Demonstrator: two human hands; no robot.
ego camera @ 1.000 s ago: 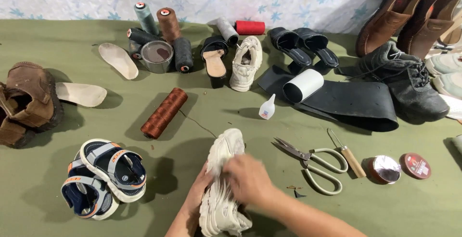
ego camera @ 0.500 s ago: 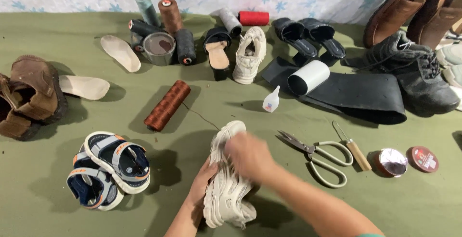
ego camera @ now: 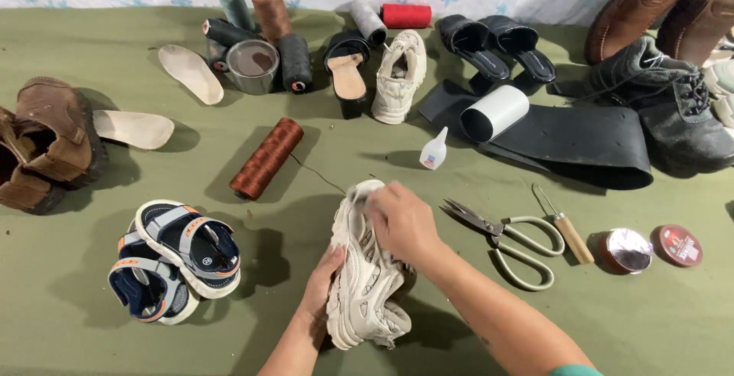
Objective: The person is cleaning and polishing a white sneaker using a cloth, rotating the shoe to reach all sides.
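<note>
Near the front edge of the green cloth point(ego camera: 474, 192), we steady a cream sneaker point(ego camera: 367, 284) with our left hand point(ego camera: 325, 273) cupped along its side. Our right hand point(ego camera: 401, 219) grips its toe end, perhaps pressing something pale there; blur hides it. Scissors point(ego camera: 505, 238) lie just beside.

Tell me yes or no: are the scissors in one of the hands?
No, the scissors lie on the green cloth, apart from the right hand, which rests on the white sneaker.
</note>
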